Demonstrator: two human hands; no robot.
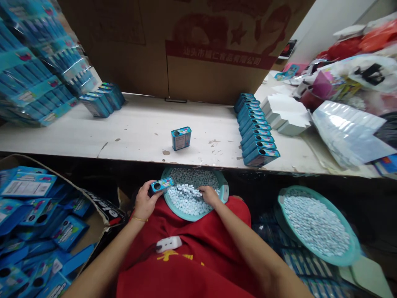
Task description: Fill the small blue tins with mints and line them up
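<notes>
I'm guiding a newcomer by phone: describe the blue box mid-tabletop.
Find the white tabletop before the big cardboard carton. Toward its front edge, beyond the left turquoise bowl, stands a blue box. Unlike the grouped boxes on either side, it stands alone.

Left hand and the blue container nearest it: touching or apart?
Touching. The head view shows the left hand gripping the blue container at its left end, with no gap between the hand and the container.
</notes>
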